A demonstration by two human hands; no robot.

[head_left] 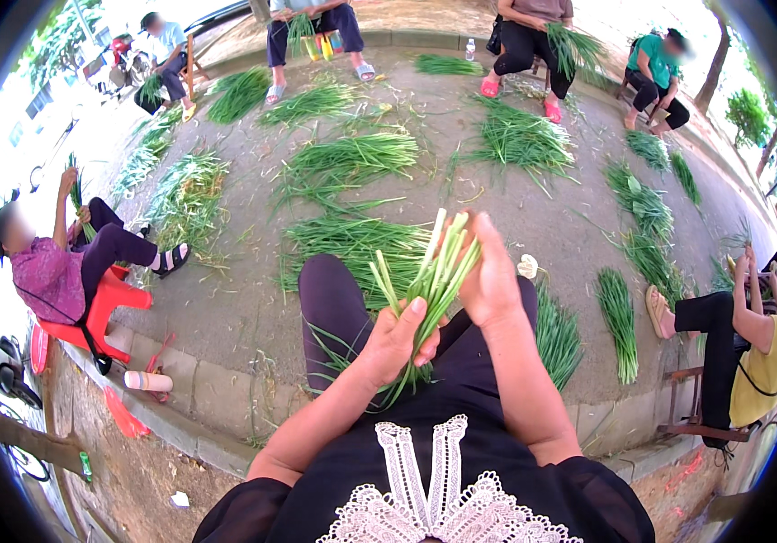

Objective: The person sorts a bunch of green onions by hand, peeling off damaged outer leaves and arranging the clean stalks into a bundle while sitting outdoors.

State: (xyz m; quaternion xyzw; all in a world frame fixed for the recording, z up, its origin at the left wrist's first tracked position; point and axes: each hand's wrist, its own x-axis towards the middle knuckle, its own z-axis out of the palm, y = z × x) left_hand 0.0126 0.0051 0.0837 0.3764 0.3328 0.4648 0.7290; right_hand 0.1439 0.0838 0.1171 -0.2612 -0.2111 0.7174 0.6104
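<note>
The left hand point(395, 348) is closed around a bundle of green stalks point(443, 288), its thumb lying across the near side. The bundle is held above the lap, tilted, pale cut ends up and away from the body, leaves hanging below the grip toward the dark trousers point(335, 294). The right hand point(490, 281) is raised at the right side of the pale ends, fingers extended and blurred; whether it pinches any stalk cannot be told.

A heap of loose greens point(361, 242) lies on the pavement point(443, 195) just beyond the knees; a smaller pile point(558, 339) lies beside the right knee. Further right, a long sheaf point(617, 321) lies apart. At left, a person in a purple top point(47, 285) sits on a red plastic stool point(108, 312), also holding greens point(79, 199).
</note>
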